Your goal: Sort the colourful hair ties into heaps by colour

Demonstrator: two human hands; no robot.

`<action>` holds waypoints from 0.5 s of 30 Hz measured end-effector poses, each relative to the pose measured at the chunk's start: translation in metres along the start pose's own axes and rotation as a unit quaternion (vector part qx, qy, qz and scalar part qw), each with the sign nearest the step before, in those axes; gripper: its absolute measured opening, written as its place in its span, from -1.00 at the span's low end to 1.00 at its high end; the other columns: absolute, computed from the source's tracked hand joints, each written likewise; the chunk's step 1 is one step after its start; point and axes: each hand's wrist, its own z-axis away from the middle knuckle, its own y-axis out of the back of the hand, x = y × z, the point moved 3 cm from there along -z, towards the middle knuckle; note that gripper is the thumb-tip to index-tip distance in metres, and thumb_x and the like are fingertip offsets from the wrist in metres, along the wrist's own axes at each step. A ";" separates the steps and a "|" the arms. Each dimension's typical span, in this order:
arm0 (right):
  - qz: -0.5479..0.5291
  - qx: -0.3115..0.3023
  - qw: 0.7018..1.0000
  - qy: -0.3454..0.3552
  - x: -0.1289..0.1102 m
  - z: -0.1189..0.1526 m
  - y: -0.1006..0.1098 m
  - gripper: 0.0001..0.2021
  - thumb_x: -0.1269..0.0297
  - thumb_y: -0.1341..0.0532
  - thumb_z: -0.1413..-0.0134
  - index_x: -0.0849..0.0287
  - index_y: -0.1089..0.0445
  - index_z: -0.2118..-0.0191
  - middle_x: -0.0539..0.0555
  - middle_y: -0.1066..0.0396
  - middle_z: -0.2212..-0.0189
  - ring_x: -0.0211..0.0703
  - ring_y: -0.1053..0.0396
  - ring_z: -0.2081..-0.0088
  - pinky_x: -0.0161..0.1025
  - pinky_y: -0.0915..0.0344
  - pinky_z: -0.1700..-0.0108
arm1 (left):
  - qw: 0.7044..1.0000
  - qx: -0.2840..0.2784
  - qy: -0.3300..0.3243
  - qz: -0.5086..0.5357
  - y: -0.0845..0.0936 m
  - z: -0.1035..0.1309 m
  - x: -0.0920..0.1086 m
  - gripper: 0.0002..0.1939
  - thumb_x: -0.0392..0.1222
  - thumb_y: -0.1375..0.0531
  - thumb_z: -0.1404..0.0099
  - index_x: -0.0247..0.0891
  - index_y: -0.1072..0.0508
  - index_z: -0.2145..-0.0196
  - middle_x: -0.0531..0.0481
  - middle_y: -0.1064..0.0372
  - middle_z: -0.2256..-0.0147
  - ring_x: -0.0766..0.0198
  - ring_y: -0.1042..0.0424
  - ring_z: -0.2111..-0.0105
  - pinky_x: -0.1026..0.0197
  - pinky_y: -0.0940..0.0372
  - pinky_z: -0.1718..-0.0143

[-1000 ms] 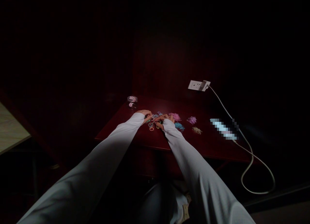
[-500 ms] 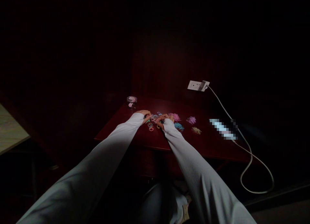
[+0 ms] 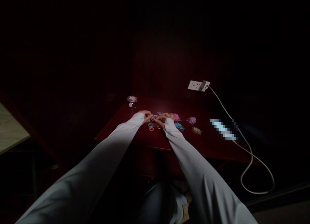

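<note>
Small coloured bands (image 3: 151, 124) lie loose on the dark red table (image 3: 116, 128), between and in front of my hands. My left hand (image 3: 146, 114) is at the left side of these bands, its fingers bent together at their edge. Opposite it, my right hand (image 3: 162, 119) has thumb and fingers pinched low over the bands. What either hand holds is too small to make out. Just right of my right hand are a pink pile (image 3: 176, 117) and a blue pile (image 3: 179, 126) of bands.
Farther right lie a purple pile (image 3: 191, 120) and a beige pile (image 3: 196, 130). A clear jar with pink things (image 3: 132, 101) stands at the back left. A blurred-out phone (image 3: 223, 129) and a white cable (image 3: 250, 149) are at the right, below a wall socket (image 3: 196, 85).
The fingertips of both hands have come slightly closer together over the bands. The piles and the jar have stayed in place.
</note>
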 end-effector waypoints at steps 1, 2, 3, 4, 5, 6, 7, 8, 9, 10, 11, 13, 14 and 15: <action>-0.002 0.001 1.000 -0.001 0.000 0.000 0.000 -0.84 0.05 -0.32 -0.13 -0.05 -0.60 0.30 0.03 -0.45 0.17 0.02 -0.26 -0.01 0.00 -0.12 -0.08 | 1.000 -0.003 -0.002 0.000 0.000 0.000 0.000 -0.68 0.01 -0.13 -0.27 -0.25 -0.58 0.32 0.05 -0.42 0.48 0.35 -0.22 0.51 0.30 -0.04 0.49; -0.003 0.003 1.000 -0.002 0.000 0.000 0.000 -0.83 0.04 -0.32 -0.13 -0.04 -0.60 0.30 0.03 -0.44 0.17 0.01 -0.26 -0.01 -0.01 -0.12 -0.07 | 1.000 -0.005 -0.004 -0.001 -0.001 0.001 0.001 -0.67 0.02 -0.13 -0.27 -0.25 -0.58 0.32 0.05 -0.42 0.48 0.35 -0.22 0.51 0.30 -0.03 0.49; -0.003 0.004 1.000 -0.002 -0.001 0.000 0.000 -0.82 0.03 -0.32 -0.13 -0.04 -0.60 0.30 0.03 -0.44 0.17 0.01 -0.26 -0.01 -0.02 -0.12 -0.07 | 1.000 -0.008 -0.005 -0.001 -0.001 0.001 0.001 -0.67 0.02 -0.13 -0.27 -0.25 -0.58 0.32 0.06 -0.41 0.49 0.34 -0.22 0.51 0.30 -0.02 0.49; 0.000 0.005 1.000 -0.002 -0.001 0.000 0.000 -0.82 0.02 -0.32 -0.13 -0.04 -0.60 0.30 0.03 -0.44 0.16 0.00 -0.26 -0.01 -0.03 -0.12 -0.06 | 1.000 -0.011 -0.007 -0.001 -0.001 0.001 0.001 -0.67 0.02 -0.13 -0.27 -0.24 -0.58 0.32 0.06 -0.41 0.49 0.34 -0.22 0.51 0.30 -0.02 0.49; 0.004 0.004 1.000 -0.003 -0.001 0.000 0.000 -0.81 0.01 -0.32 -0.14 -0.04 -0.60 0.29 0.03 -0.44 0.16 0.00 -0.26 -0.01 -0.04 -0.13 -0.06 | 1.000 -0.015 -0.009 -0.001 -0.002 0.001 0.002 -0.67 0.03 -0.13 -0.27 -0.25 -0.58 0.32 0.06 -0.40 0.49 0.34 -0.22 0.51 0.29 -0.02 0.49; 0.009 0.004 1.000 -0.005 -0.002 0.000 0.001 -0.81 0.01 -0.31 -0.14 -0.05 -0.60 0.29 0.03 -0.45 0.15 -0.01 -0.26 -0.01 -0.05 -0.13 -0.05 | 1.000 -0.019 -0.010 -0.001 -0.002 0.000 0.002 -0.68 0.02 -0.13 -0.27 -0.25 -0.58 0.32 0.06 -0.40 0.49 0.34 -0.21 0.51 0.30 -0.02 0.49; 0.015 0.002 1.000 -0.008 -0.002 0.000 0.001 -0.82 0.01 -0.31 -0.14 -0.05 -0.60 0.28 0.03 -0.45 0.15 -0.01 -0.26 0.00 -0.05 -0.13 -0.05 | 1.000 -0.023 -0.012 -0.001 -0.002 0.000 0.001 -0.68 0.02 -0.13 -0.27 -0.25 -0.57 0.32 0.06 -0.39 0.49 0.35 -0.21 0.51 0.30 -0.02 0.48; 0.019 0.000 1.000 -0.011 -0.002 0.000 0.001 -0.82 0.02 -0.31 -0.14 -0.05 -0.60 0.28 0.03 -0.46 0.14 -0.01 -0.26 0.00 -0.06 -0.13 -0.05 | 1.000 -0.026 -0.013 0.000 -0.003 0.000 0.001 -0.68 0.02 -0.13 -0.27 -0.25 -0.57 0.32 0.06 -0.39 0.49 0.35 -0.20 0.52 0.30 -0.02 0.48; 0.022 -0.002 1.000 -0.012 -0.002 0.000 0.001 -0.82 0.02 -0.31 -0.14 -0.05 -0.60 0.28 0.03 -0.46 0.14 -0.01 -0.26 0.00 -0.06 -0.12 -0.05 | 1.000 -0.026 -0.014 0.000 -0.004 0.000 0.001 -0.68 0.02 -0.13 -0.27 -0.25 -0.56 0.33 0.07 -0.39 0.50 0.35 -0.19 0.52 0.30 -0.01 0.49; 0.023 -0.003 1.000 -0.013 -0.002 -0.001 0.001 -0.83 0.03 -0.31 -0.14 -0.05 -0.60 0.28 0.03 -0.46 0.14 -0.01 -0.26 0.00 -0.05 -0.12 -0.05 | 1.000 -0.023 -0.015 0.001 -0.005 0.000 0.000 -0.67 0.03 -0.13 -0.28 -0.26 -0.56 0.34 0.07 -0.38 0.50 0.36 -0.17 0.53 0.30 0.00 0.49; 0.023 -0.004 1.000 -0.012 -0.001 -0.001 0.001 -0.83 0.04 -0.31 -0.14 -0.05 -0.60 0.28 0.03 -0.46 0.13 0.00 -0.26 -0.01 -0.05 -0.12 -0.06 | 1.000 -0.017 -0.017 0.002 -0.006 0.000 -0.001 -0.67 0.04 -0.12 -0.28 -0.26 -0.55 0.35 0.07 -0.38 0.50 0.36 -0.16 0.53 0.30 0.01 0.49; 0.017 -0.005 1.000 -0.010 0.000 -0.001 0.000 -0.84 0.05 -0.31 -0.14 -0.05 -0.60 0.28 0.03 -0.46 0.14 0.01 -0.26 -0.01 -0.05 -0.12 -0.06 | 1.000 -0.006 -0.022 0.006 -0.008 0.000 -0.004 -0.65 0.05 -0.10 -0.30 -0.26 -0.53 0.36 0.08 -0.37 0.50 0.37 -0.14 0.54 0.30 0.03 0.50; 0.013 -0.005 1.000 -0.010 0.001 -0.001 -0.001 -0.84 0.05 -0.30 -0.15 -0.05 -0.60 0.29 0.04 -0.46 0.15 0.02 -0.26 -0.01 -0.04 -0.12 -0.06 | 1.000 -0.001 -0.025 0.008 -0.009 0.000 -0.005 -0.64 0.06 -0.09 -0.30 -0.26 -0.53 0.37 0.08 -0.37 0.49 0.37 -0.14 0.54 0.31 0.03 0.50; 0.008 -0.007 1.000 -0.010 0.002 -0.001 -0.002 -0.83 0.05 -0.30 -0.15 -0.05 -0.60 0.29 0.04 -0.46 0.16 0.02 -0.26 0.00 -0.04 -0.12 -0.05 | 1.000 0.002 -0.029 0.011 -0.010 0.000 -0.006 -0.64 0.06 -0.09 -0.30 -0.26 -0.52 0.37 0.08 -0.37 0.48 0.37 -0.14 0.53 0.31 0.03 0.49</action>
